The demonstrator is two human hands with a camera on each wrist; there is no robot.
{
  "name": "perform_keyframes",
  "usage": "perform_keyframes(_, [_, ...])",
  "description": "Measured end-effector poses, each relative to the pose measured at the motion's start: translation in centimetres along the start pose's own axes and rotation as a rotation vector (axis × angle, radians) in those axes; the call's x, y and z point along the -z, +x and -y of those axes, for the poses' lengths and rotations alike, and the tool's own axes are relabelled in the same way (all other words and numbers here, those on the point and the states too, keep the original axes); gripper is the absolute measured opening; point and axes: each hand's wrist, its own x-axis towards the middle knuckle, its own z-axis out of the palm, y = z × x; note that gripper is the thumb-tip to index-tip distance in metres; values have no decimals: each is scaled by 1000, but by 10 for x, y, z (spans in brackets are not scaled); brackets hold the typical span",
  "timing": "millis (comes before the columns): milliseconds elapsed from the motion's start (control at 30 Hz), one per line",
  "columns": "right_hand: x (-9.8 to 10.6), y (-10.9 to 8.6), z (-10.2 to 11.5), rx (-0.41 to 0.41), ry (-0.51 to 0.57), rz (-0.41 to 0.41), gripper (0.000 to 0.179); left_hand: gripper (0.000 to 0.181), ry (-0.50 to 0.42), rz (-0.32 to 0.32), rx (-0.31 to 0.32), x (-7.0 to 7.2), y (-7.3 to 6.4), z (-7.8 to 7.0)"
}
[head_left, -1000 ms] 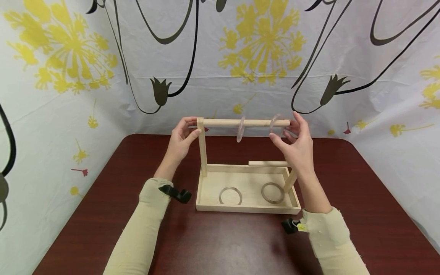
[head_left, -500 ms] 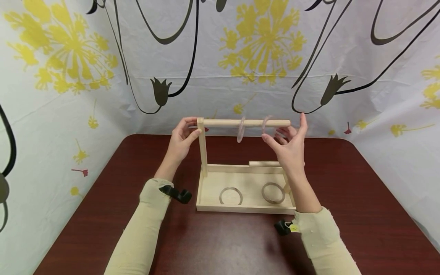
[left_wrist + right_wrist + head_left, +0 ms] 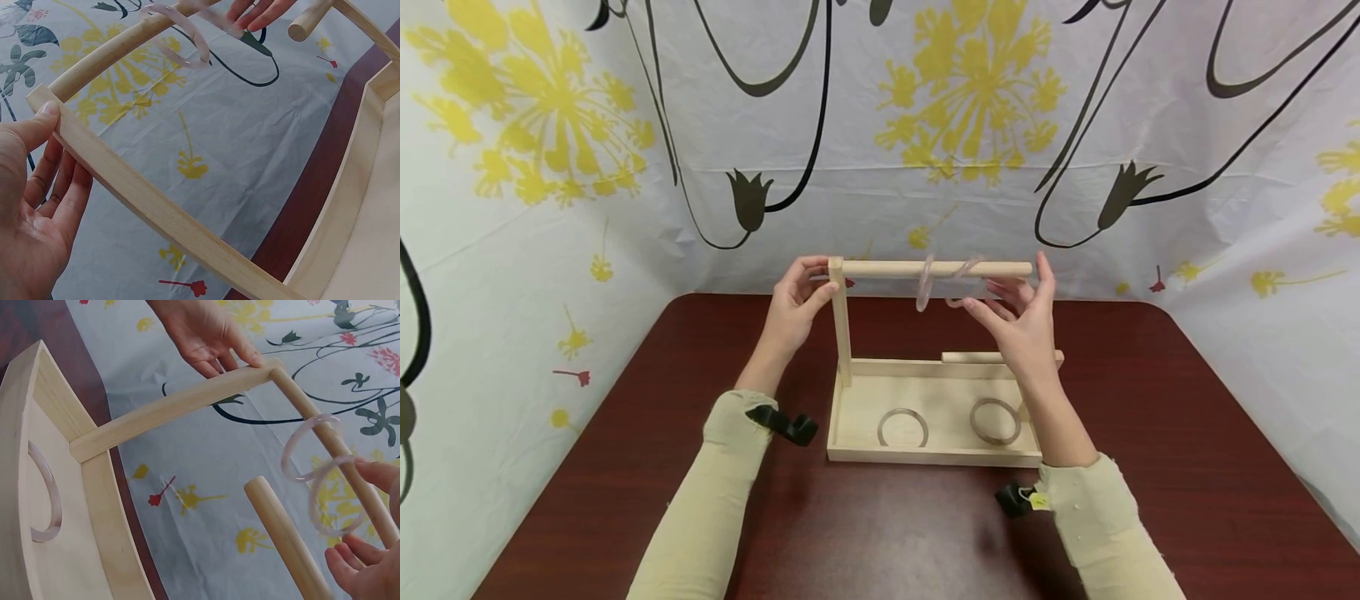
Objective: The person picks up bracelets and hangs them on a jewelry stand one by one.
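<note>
A pale wooden stand has a tray base [image 3: 925, 457], a left post [image 3: 842, 333] and an upper rod [image 3: 880, 267]. My left hand [image 3: 796, 300] pinches the post's top between thumb and fingers. On the rod, one translucent pinkish ring [image 3: 924, 287] hangs upright around its middle. Farther right, a second ring [image 3: 314, 503] encircles the rod, tilted, its lower part against my right thumb in the head view. My right hand [image 3: 1026, 321] holds this ring lightly, thumb and fingertips at opposite sides of it in the right wrist view.
Two more rings lie in the tray: one at left [image 3: 903, 412], partly hidden by the front wall, and one at right [image 3: 995, 421]. A lower rod [image 3: 973, 357] stands over the tray's right side, partly behind my right hand. Beneath is a dark red table [image 3: 887, 533].
My right hand has moved left along the upper rod with the second ring, which has gone from upright to tilted. My left hand and the first ring stay in place.
</note>
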Motion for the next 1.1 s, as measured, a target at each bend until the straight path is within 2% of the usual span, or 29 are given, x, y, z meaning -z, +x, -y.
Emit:
perform_keyframes(233, [8, -4, 3, -21, -42, 11, 100, 34, -8, 0, -6, 0, 0, 1])
perform_keyframes(367, [18, -8, 3, -24, -101, 7, 97, 34, -5, 2, -8, 0, -1, 0])
perform_keyframes(500, [28, -10, 3, -9, -115, 3, 89, 34, -2, 8, -13, 1, -1, 0])
perform_keyframes(833, [52, -15, -3, 77, -187, -32, 63, 35, -3, 14, -22, 0, 0, 0])
perform_keyframes(1100, [67, -20, -11, 156, -258, -2, 47, 35, 8, 12, -14, 1, 0, 1])
